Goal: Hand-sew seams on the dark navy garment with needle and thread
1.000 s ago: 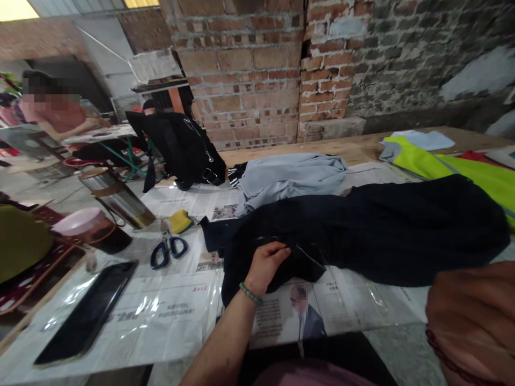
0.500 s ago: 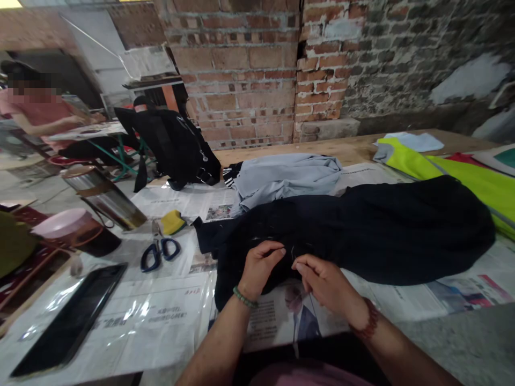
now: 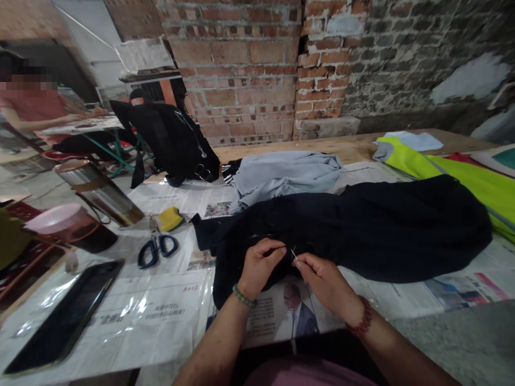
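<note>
Dark navy cloth (image 3: 386,230), apparently a garment, lies across the newspaper in front of me. My right hand (image 3: 324,281) pinches a sewing needle (image 3: 294,254) between thumb and forefinger, its tip slanting up and to the left. My left hand (image 3: 259,268) is closed in a pinch close by, over the near edge of the cloth. Whatever its fingertips hold, perhaps thread, is too small to make out. A narrow gap separates the two hands. Blue-handled scissors (image 3: 168,245) rest to the left of the cloth, beside a yellow sponge-like piece (image 3: 170,219).
On the left stand a steel flask (image 3: 102,195) and a jar with a pink lid (image 3: 66,222), with a phone (image 3: 66,316) in front. Behind the cloth are a grey garment (image 3: 285,174), a black bag (image 3: 169,142) and a yellow vest (image 3: 446,171). Another person (image 3: 34,110) sits far left.
The needle in my right hand now shows more plainly, tilted up between the hands. Both hands keep nearly the same place. The whole view has shifted slightly.
</note>
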Tool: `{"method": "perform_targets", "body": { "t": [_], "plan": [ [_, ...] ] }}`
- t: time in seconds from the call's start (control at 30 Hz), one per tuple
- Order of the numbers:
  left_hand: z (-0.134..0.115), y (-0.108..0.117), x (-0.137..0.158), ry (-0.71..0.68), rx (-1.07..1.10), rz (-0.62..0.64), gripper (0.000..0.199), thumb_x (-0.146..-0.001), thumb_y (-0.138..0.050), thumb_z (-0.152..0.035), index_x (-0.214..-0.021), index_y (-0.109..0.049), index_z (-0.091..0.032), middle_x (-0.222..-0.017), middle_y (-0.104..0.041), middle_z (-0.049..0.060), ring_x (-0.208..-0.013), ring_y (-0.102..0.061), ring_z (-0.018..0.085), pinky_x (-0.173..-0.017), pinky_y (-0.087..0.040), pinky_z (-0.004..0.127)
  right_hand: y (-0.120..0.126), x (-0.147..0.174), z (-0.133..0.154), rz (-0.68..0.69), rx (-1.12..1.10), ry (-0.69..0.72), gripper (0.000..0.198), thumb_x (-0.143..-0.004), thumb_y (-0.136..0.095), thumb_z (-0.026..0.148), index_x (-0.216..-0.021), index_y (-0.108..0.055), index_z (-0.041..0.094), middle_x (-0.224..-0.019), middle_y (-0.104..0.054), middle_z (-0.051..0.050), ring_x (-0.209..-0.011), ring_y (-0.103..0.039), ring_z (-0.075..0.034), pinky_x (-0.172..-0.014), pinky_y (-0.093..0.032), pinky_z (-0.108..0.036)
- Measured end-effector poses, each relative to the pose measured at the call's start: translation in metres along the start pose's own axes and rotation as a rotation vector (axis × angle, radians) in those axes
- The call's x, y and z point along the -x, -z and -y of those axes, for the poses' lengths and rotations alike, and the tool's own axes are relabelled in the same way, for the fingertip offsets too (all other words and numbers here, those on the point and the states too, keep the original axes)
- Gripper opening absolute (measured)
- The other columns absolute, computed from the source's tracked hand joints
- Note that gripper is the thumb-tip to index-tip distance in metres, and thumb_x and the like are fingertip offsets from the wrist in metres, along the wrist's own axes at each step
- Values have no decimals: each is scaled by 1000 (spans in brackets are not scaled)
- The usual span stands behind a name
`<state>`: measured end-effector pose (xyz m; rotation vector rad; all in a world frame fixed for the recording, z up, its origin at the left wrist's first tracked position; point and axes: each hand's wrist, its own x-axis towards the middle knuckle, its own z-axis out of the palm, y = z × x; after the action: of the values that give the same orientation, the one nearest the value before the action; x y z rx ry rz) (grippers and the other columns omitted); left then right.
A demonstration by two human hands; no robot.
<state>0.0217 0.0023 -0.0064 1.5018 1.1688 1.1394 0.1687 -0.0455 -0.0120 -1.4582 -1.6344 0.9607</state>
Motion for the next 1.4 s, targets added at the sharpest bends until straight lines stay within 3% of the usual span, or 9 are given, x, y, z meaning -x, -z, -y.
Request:
{"method": "perform_targets", "body": {
  "t": [0.4,0.6,0.73,0.8,0.93,1.0,1.13,1.2,1.4],
  "plan": [
    [0,1,1,-135,-83,91,7,-66,-62,-21,-69,-69,-20,-65,-58,1,-62,-54,12,-57,-43,22,-2,-2,-4,22,-89,-57,26,-81,-39,31,-66,-55,18,-49,-44,4,-47,-41,-9,-45,-32,-19],
    [1,0,2,-216,-104,198,9,-69,-61,-21,-70,-69,-19,-69,-62,4,-67,-57,14,-61,-46,24,-6,-9,-1,-39,-29,-25,30,-80,-39,28,-53,-44,18,-47,-44,4,-47,-44,-8,-48,-34,-19],
    [4,-1,3,-272,-151,143,11,-71,-58,-18,-74,-68,-20,-70,-63,3,-67,-57,14,-62,-46,24,-1,-4,4,23,-39,-81,16,-81,-38,28,-80,-52,19,-57,-56,5,-35,-45,-7,-40,-35,-20],
    [4,-1,2,-287,-184,111,12,-72,-57,-17,-76,-68,-20,-71,-63,3,-67,-57,14,-62,-46,24,12,1,8,50,32,-51,21,-81,-39,29,-95,-51,19,-59,-59,4,-34,-47,-8,-40,-37,-21],
    [4,0,2,-346,-229,94,13,-74,-56,-17,-78,-67,-22,-72,-64,3,-71,-57,15,-70,-45,27,50,-7,15,-280,281,168,19,-79,-46,29,-90,-59,21,-73,-63,-2,-59,-58,-14,-59,-43,-25],
    [3,0,2,-375,-232,102,13,-74,-56,-18,-78,-67,-22,-74,-65,3,-74,-57,15,-72,-45,28,62,-22,16,-336,291,232,19,-79,-47,28,-88,-62,21,-83,-63,-4,-73,-58,-16,-68,-43,-27],
    [3,-1,3,-390,-214,91,12,-73,-57,-17,-77,-68,-21,-75,-64,4,-74,-57,15,-72,-45,28,56,-51,12,82,116,168,21,-78,-48,29,-80,-67,20,-83,-64,-2,-78,-59,-15,-73,-43,-26],
    [3,-1,3,-397,-199,74,12,-73,-57,-16,-75,-68,-21,-73,-64,4,-73,-57,15,-71,-46,28,46,-56,9,215,53,131,21,-76,-51,31,-79,-67,19,-82,-63,-3,-78,-58,-14,-73,-42,-26],
    [2,0,2,-326,-177,60,10,-71,-58,-16,-74,-68,-20,-71,-63,2,-69,-56,13,-67,-44,25,34,-55,6,219,-83,21,18,-69,-58,32,-73,-67,17,-71,-62,0,-68,-55,-12,-65,-39,-24]
  ]
}}
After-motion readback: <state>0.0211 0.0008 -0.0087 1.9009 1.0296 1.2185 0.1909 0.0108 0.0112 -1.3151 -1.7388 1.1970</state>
